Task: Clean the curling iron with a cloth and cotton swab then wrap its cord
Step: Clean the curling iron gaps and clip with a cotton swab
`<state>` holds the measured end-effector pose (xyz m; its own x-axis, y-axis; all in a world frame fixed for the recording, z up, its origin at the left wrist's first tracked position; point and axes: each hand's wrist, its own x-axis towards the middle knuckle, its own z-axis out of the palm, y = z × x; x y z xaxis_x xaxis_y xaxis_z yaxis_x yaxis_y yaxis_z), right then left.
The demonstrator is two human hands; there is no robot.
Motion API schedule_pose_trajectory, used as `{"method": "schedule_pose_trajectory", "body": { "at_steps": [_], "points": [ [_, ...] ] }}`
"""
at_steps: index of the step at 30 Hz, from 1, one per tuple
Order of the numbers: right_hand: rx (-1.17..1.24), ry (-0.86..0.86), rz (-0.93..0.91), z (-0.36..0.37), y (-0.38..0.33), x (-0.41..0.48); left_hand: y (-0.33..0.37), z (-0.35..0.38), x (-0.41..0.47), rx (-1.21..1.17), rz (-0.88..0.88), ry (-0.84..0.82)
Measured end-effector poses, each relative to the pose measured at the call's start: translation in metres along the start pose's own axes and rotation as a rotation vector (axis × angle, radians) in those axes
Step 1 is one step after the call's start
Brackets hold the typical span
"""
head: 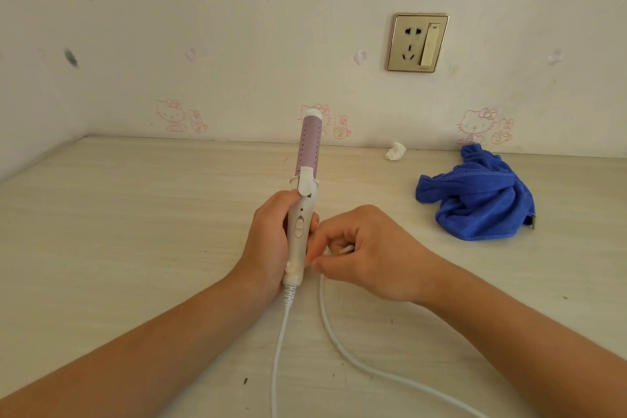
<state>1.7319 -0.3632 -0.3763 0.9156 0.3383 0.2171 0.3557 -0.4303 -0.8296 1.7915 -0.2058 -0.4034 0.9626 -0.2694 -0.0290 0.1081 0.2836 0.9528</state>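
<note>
Gripping curling iron upright in left hand; right hand pinched cord beside handle. Blue cloth, white wad well clear, far right.

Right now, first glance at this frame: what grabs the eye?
The white-handled curling iron with a lilac barrel, held upright at centre in the left hand, while the right hand pinches its white cord beside the handle base. Next, the crumpled bright blue cloth lying on the pale wooden tabletop at right, below the gold-framed wall socket.

Table lies bare leftward; blue cloth and tissue wad crowd the right.
</note>
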Motion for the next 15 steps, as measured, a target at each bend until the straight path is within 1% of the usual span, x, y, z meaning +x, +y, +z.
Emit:
{"method": "schedule_pose_trajectory", "body": {
  "at_steps": [2,3,6,7,10,12,13,15],
  "points": [
    [-0.004,0.103,0.003,-0.002,0.003,0.003,0.000,0.000,-0.001,0.011,0.016,0.004],
    [0.007,0.106,0.006,-0.002,0.004,0.002,0.001,0.000,-0.001,0.005,0.013,-0.002],
    [0.038,-0.003,-0.008,0.001,0.004,0.000,0.002,0.000,-0.003,-0.049,0.006,-0.039],
    [0.035,0.023,-0.011,0.003,0.004,0.001,0.003,0.000,-0.003,-0.056,0.014,-0.050],
    [0.011,0.247,-0.046,0.000,0.010,0.007,0.004,0.001,-0.005,-0.017,0.017,-0.059],
    [-0.005,0.329,-0.065,-0.001,0.014,0.010,0.006,0.001,-0.004,0.009,-0.006,-0.033],
    [0.007,0.328,-0.070,-0.001,0.015,0.010,0.006,0.001,-0.004,0.017,-0.015,-0.015],
    [0.074,0.258,-0.077,0.001,0.016,0.009,0.006,0.002,-0.003,0.030,-0.027,0.011]
  ]
}}
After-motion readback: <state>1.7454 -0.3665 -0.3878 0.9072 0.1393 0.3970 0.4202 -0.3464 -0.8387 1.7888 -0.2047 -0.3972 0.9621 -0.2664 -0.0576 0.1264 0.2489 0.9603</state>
